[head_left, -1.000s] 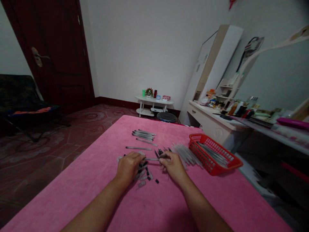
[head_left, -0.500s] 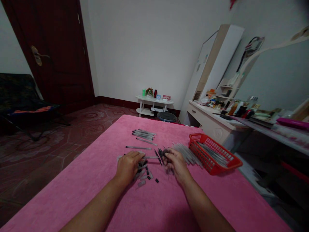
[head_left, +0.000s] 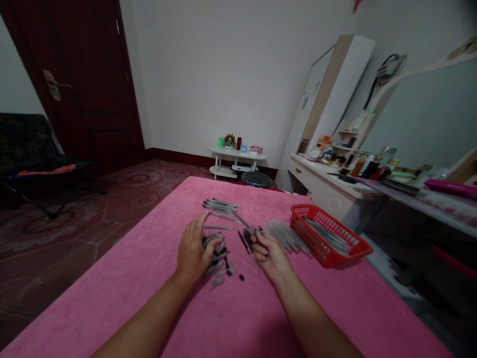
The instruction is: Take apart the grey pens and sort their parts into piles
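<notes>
My left hand (head_left: 194,246) is open, thumb apart from the raised fingers, beside a pile of clear and black pen caps (head_left: 219,266). Between the fingers and thumb of my right hand (head_left: 270,253) is a slim grey pen (head_left: 242,219), tilted up to the left. Its lower end is hidden in my grip. Dark pen tips or refills (head_left: 244,241) lie just left of that hand. Beyond both hands sits a row of black-ended pens (head_left: 221,205). A heap of clear pen barrels (head_left: 286,236) lies to the right.
A red plastic basket (head_left: 328,236) holding thin sticks stands at the right of the pink-covered table (head_left: 122,298). A loose black piece (head_left: 241,277) lies near the caps. Further right is a dressing table (head_left: 328,186) crowded with bottles.
My left hand has let go of the pen and its fingers have lifted and spread. The pen is now in my right hand, pointing up to the left.
</notes>
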Motion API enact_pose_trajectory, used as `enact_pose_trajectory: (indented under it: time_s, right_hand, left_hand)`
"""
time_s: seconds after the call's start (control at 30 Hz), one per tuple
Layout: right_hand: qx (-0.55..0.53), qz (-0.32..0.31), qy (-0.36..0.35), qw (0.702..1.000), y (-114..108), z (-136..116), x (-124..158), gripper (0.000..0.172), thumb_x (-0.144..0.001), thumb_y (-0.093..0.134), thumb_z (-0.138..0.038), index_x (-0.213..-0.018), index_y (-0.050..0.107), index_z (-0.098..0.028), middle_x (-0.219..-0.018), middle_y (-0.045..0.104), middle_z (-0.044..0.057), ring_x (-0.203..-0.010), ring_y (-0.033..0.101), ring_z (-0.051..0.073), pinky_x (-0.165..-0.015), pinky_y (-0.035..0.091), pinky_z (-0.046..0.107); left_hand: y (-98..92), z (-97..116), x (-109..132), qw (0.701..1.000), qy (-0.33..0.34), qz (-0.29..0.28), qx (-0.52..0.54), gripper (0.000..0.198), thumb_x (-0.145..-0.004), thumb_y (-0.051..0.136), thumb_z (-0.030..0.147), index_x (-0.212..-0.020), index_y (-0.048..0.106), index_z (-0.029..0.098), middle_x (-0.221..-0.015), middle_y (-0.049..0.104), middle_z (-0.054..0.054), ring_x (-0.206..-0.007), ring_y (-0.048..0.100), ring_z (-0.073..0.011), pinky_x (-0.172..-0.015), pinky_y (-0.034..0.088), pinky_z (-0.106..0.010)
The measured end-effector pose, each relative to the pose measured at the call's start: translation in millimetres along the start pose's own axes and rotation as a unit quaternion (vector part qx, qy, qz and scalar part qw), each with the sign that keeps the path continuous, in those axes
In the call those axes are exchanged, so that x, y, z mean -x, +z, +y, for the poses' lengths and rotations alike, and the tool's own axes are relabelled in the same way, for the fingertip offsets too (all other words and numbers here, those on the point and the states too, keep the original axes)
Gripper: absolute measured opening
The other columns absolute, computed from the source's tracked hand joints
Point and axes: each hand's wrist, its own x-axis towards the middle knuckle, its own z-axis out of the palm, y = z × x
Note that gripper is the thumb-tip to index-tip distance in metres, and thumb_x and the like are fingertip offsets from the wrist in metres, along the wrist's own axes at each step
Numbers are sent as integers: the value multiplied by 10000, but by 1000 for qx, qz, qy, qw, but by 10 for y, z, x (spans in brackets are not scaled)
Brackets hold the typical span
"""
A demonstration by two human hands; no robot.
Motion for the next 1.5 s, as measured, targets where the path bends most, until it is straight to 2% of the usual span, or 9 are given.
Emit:
enact_pose_trajectory:
  time_s: [0.13,0.33,0.57,0.77,1.0,1.2,1.27,1.43,1.5]
  right_hand:
    - [-44,-10,23,999,68,14,40,361,-567,809,-314,-733,533,-152,-659,553,-30,-385,211,-15,-347,126,131]
    - [128,-86,66,986,254,205,166,387,-632,749,-453,-764,546,-151,-579,552,-43,-339,208,-4,-344,72,164]
    - [409,-208,20,888,50,-27,154,143,-689,614,-272,-668,639,-133,-543,607,-7,-417,407,62,-433,284,193]
    - [591,-60,-83,800,-279,-223,-13,141,-672,576,-197,-640,698,-132,-546,594,1,-525,497,120,-504,315,224]
    - [689,67,-133,709,-298,-16,-83,99,-714,606,-202,-678,688,-161,-657,662,50,-635,591,173,-547,319,249]
    - [742,127,-159,639,-179,18,-13,127,-749,652,-268,-825,693,-175,-792,692,106,-744,620,209,-603,344,265]
    - [724,117,-185,654,-107,4,18,136,-770,640,-274,-838,698,-171,-833,691,109,-782,618,211,-642,360,269]
    - [593,-19,-246,767,190,61,147,133,-799,609,-264,-828,711,-183,-787,679,46,-713,585,163,-628,374,243]
    - [574,-53,-258,776,297,112,211,108,-785,624,-245,-815,712,-191,-766,671,30,-692,573,149,-616,374,234]
  left_hand:
    - [13,16,14,994,-49,-36,87,585,-824,586,288,-1366,381,215,-1305,526,-117,-1187,504,-254,-1001,397,-434]
    - [52,85,44,933,-182,-109,291,311,-843,552,366,-1069,619,163,-960,686,-83,-873,644,-214,-786,505,-342]
    - [-21,-44,-72,840,-360,76,398,299,-794,609,449,-750,572,156,-595,567,42,-515,549,-92,-518,472,-201]
    - [-43,-163,-103,818,-387,144,400,319,-775,619,474,-834,581,162,-660,589,41,-512,550,-84,-507,482,-202]
    - [56,-13,-30,831,-377,-2,409,355,-743,646,490,-745,598,139,-628,620,3,-515,546,-98,-487,432,-187]
    - [107,74,4,818,-379,-57,428,338,-721,675,468,-746,624,135,-599,600,7,-491,525,-83,-469,418,-176]
    - [105,94,3,821,-372,-71,428,335,-732,668,462,-735,628,129,-588,591,7,-487,509,-78,-468,408,-174]
    - [71,145,-4,842,-339,-102,408,331,-737,662,453,-737,668,122,-543,561,9,-489,493,-91,-469,391,-192]
    - [60,163,-1,846,-327,-117,405,328,-723,673,447,-753,690,121,-539,562,4,-489,493,-100,-468,393,-203]
